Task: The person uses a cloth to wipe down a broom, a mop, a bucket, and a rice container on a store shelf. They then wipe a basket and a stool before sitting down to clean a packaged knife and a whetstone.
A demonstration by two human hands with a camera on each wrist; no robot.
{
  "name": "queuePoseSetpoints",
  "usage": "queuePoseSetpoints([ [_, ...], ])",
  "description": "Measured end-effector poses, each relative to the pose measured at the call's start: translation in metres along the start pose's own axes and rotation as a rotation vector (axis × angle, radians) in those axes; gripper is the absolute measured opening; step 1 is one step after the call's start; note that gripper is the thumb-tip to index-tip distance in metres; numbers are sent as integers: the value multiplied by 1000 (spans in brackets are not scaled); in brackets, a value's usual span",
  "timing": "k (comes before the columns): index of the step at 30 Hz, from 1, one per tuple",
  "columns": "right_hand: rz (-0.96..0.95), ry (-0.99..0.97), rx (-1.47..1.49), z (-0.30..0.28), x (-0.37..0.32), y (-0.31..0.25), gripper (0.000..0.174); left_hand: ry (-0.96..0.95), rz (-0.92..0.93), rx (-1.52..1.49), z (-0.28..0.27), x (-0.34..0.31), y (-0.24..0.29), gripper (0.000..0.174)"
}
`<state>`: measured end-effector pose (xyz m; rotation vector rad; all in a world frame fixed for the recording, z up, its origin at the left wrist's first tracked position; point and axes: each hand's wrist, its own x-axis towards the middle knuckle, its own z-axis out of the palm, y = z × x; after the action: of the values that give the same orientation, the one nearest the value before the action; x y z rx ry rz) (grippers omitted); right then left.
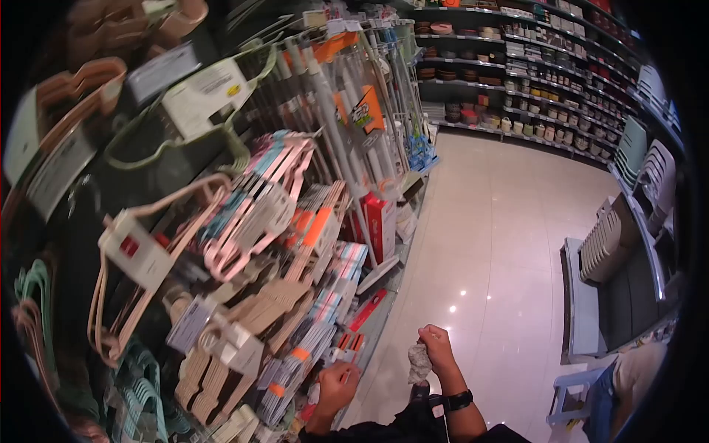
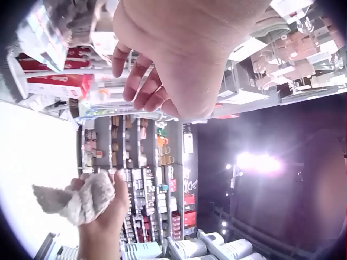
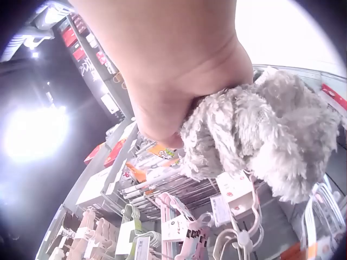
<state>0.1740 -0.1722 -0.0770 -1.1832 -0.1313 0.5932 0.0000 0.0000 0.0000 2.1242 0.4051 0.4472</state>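
Note:
A grey, fluffy cloth [image 1: 419,364] hangs from my right hand [image 1: 439,350], which grips it over the aisle floor. In the right wrist view the bunched grey cloth [image 3: 265,135] spills out beside the palm, and the fingers are mostly hidden. My left hand [image 1: 337,387] is beside the lower hanger racks, its fingers loosely bent around nothing. The left wrist view shows that hand [image 2: 168,59] with relaxed fingers, and the cloth [image 2: 81,199] in the other hand further off. Closest to the left hand are packs of grey hangers [image 1: 284,384].
Clothes hangers [image 1: 258,229] in pink, beige and green fill the left rack. Long poles [image 1: 325,103] stand behind them. Shelves of dishes and jars [image 1: 546,111] line the far wall. To the right are a low shelf unit [image 1: 583,310], a blue stool [image 1: 570,391] and part of another person [image 1: 628,384].

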Motion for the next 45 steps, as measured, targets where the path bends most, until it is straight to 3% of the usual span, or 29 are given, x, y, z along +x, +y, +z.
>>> queuePoseSetpoints([
  [2, -36, 23, -29, 23, -17, 3, 23, 17, 48, 39, -23, 16, 15, 7],
  [3, -129, 8, -131, -55, 88, -88, 23, 86, 120, -58, 62, 144, 53, 7],
  [7, -102, 33, 30, -66, 120, -77, 19, 176, 59, -610, 65, 234, 81, 13],
  [9, -34, 133, -3, -80, 142, -76, 20, 198, 5, -714, 74, 282, 89, 12],
  [11, -17, 160, -47, -96, 176, -72, 19, 459, 454, 85, 81, 337, 103, 11],
  [17, -110, 141, -365, -107, 319, -127, 18, 741, 423, 121, 55, 478, 134, 13],
  [18, -233, 125, -476, -114, 349, -128, 18, 768, 409, 158, 50, 492, 132, 12],
  [19, -163, 156, -466, -106, 369, -140, 19, 799, 398, 198, 44, 506, 129, 10],
  [24, -69, -29, -474, -82, 463, -154, 18, 989, 189, 154, 36, 564, 113, 52],
  [25, -20, -90, -448, -78, 476, -152, 16, 1006, 169, 178, 36, 577, 107, 52],
  [27, 57, -188, -416, -68, 498, -147, 14, 981, 155, -149, 36, 599, 91, 55],
  [28, 84, -252, -364, -62, 510, -146, 15, 983, 95, -152, 31, 607, 91, 42],
  [31, 165, -414, -358, -55, 540, -146, 15, 1044, -4, -135, 26, 618, 89, 28],
  [32, 188, -478, -402, -53, 554, -150, 14, 1117, 33, -39, 31, 621, 90, 19],
  [38, 56, -742, -497, -75, 622, -162, 16, 1309, -31, -9, 70, 625, 114, 17],
  [41, 142, -811, -441, -92, 636, -181, 16, 1390, -83, -25, 109, 621, 107, 16],
  [43, 276, -878, -507, -97, 643, -194, 8, 1451, -28, 366, 136, 615, 107, 13],
  [45, 190, -967, -26, -93, 638, -206, 26, 1468, -47, 278, 166, 606, 117, 12],
])
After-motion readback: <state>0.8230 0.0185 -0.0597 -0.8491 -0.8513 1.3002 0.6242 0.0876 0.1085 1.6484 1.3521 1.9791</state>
